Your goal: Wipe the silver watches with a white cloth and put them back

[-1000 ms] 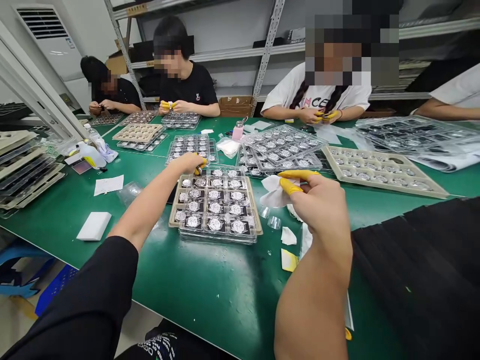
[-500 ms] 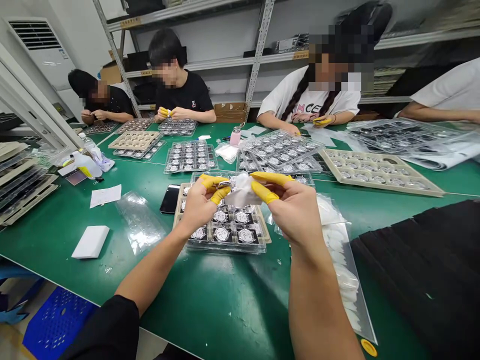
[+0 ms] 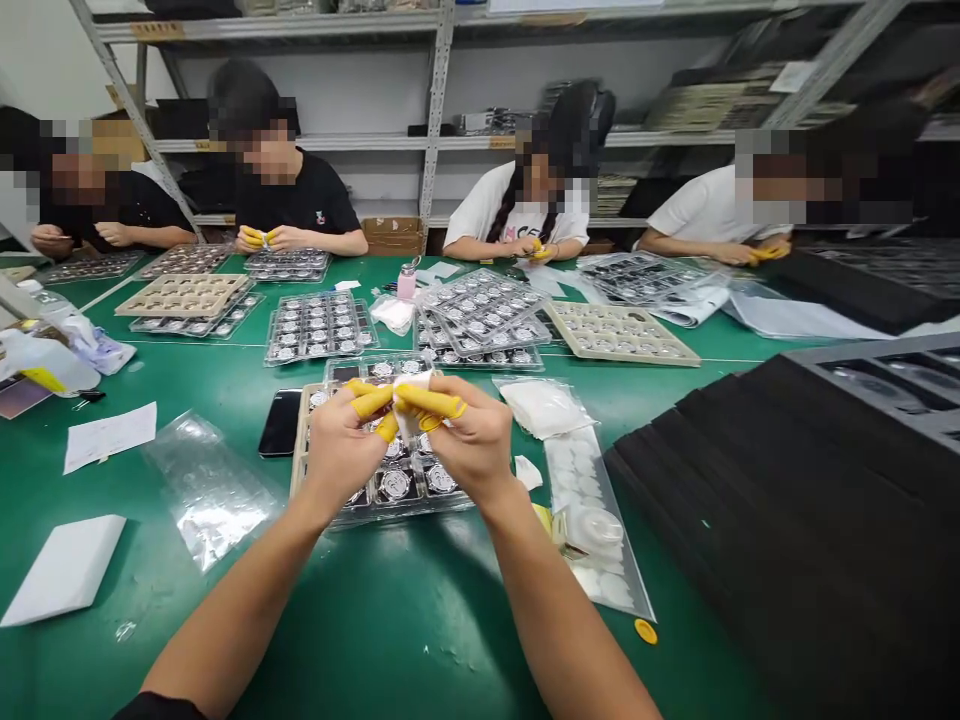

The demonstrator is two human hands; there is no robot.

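Observation:
My left hand (image 3: 349,435) and my right hand (image 3: 465,425) meet above a clear plastic tray (image 3: 420,512), both wearing yellow finger cots. Between the right fingertips is a crumpled white wiping cloth (image 3: 411,382). The left thumb and fingers pinch a small piece, mostly covered by the fingers and the cloth, so its kind cannot be made out. In the tray below sit several round silvery watch parts (image 3: 395,484) on dark squares, in separate compartments. A beige tray (image 3: 298,470) shows beneath its left edge.
A black phone (image 3: 281,424) and plastic bag (image 3: 214,490) lie left, with a white block (image 3: 66,570). To the right are round white pads (image 3: 577,470) and dark stacked trays (image 3: 750,500). Several co-workers sit across the green table (image 3: 420,640), beyond more parts trays (image 3: 319,328).
The view has swung right, bringing the dark stacked trays and another co-worker into sight. My hands have drawn together, and the cloth is now bunched between the fingertips.

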